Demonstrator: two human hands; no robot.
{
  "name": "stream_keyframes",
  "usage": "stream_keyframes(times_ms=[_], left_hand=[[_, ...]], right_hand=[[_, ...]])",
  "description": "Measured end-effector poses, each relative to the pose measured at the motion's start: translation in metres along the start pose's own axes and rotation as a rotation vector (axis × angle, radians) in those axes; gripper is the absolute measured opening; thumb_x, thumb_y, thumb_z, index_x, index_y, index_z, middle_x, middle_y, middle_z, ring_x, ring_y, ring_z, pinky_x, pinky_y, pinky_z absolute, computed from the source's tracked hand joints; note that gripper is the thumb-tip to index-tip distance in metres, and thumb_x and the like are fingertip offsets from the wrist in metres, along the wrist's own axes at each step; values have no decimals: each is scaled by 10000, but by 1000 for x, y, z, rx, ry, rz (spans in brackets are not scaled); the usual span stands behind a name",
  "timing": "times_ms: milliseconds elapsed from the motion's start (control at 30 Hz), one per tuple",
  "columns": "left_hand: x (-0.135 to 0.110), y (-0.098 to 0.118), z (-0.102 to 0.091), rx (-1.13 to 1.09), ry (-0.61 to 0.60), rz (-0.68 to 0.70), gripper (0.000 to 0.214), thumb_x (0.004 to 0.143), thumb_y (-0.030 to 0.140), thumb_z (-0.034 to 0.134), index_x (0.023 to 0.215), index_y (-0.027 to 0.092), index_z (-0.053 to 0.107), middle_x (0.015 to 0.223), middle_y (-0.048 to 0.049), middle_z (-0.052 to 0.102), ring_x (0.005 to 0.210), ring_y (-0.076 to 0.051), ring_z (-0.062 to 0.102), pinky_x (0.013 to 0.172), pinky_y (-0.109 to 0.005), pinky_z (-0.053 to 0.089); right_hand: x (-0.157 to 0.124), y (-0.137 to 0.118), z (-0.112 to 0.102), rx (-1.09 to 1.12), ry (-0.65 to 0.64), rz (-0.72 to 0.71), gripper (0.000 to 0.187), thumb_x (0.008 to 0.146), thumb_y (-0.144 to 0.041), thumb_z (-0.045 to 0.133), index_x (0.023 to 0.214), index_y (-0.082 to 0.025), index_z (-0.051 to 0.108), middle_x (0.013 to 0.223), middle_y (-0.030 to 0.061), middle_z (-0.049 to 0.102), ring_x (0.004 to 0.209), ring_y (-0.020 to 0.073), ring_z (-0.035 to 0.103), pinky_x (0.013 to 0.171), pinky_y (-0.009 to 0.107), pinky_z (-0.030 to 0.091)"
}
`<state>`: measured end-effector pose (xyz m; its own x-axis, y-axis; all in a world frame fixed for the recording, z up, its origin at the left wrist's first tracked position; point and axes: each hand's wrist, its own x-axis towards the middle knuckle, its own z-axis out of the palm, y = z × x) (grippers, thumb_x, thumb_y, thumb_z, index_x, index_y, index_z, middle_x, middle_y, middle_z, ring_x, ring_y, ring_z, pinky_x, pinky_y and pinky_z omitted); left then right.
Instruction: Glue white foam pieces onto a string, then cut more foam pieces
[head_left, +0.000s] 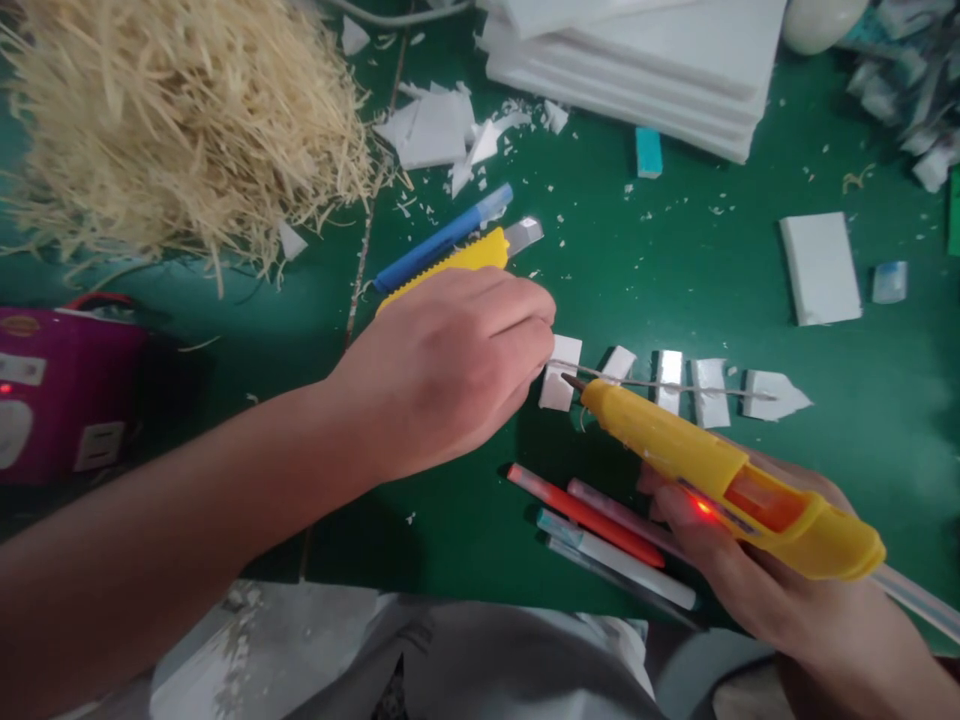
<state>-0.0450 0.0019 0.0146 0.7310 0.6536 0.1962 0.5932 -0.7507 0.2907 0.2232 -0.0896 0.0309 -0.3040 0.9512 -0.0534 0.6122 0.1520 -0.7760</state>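
My right hand grips a yellow hot glue gun with a red light on; its nozzle points at the left end of a thin stick. That stick lies across a row of several small white foam pieces on the green table. My left hand is closed in a pinch on the stick's left end, beside the first white piece. A yellow utility knife and a blue one lie just behind my left hand.
A heap of pale straw fills the back left. Stacked white foam sheets sit at the back, a white block at right. A magenta power strip is at left. Pens lie near the front edge.
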Motion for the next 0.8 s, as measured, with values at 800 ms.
stream_keyframes(times_ms=[800], left_hand=[[-4,-3,-1,57,74,116,228,1069,189,506,896,168,652,1095,-100,746,934,-219,690,812,-354,523]], right_hand=[[5,-2,3,-6,33,24,273,989,-477,661,804,-307,555,575,-82,591,368,103,506,362,204,399]])
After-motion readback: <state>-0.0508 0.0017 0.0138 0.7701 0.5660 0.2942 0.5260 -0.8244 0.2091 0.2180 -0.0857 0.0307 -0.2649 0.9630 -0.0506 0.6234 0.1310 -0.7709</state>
